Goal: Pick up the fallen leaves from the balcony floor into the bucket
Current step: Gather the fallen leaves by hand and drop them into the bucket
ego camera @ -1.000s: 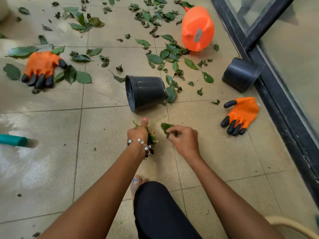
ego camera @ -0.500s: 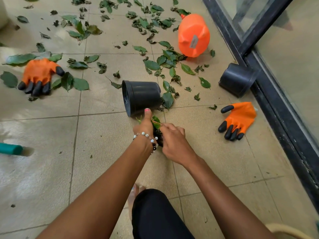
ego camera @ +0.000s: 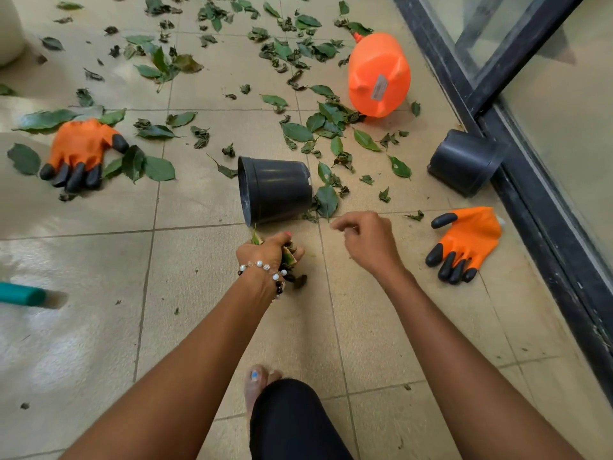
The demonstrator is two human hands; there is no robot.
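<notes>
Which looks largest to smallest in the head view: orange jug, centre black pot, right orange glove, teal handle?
1. Orange jug and centre black pot: look alike, unranked; the jug lies farther away.
2. Right orange glove.
3. Teal handle, cut off by the frame edge.

Legible text: none found. Orange sprayer bottle [ego camera: 378, 74] lying on floor tiles carries small pale label [ego camera: 378, 87] on base (print too small and blurred to read). No brand, number or sign readable on anything else in view.
</notes>
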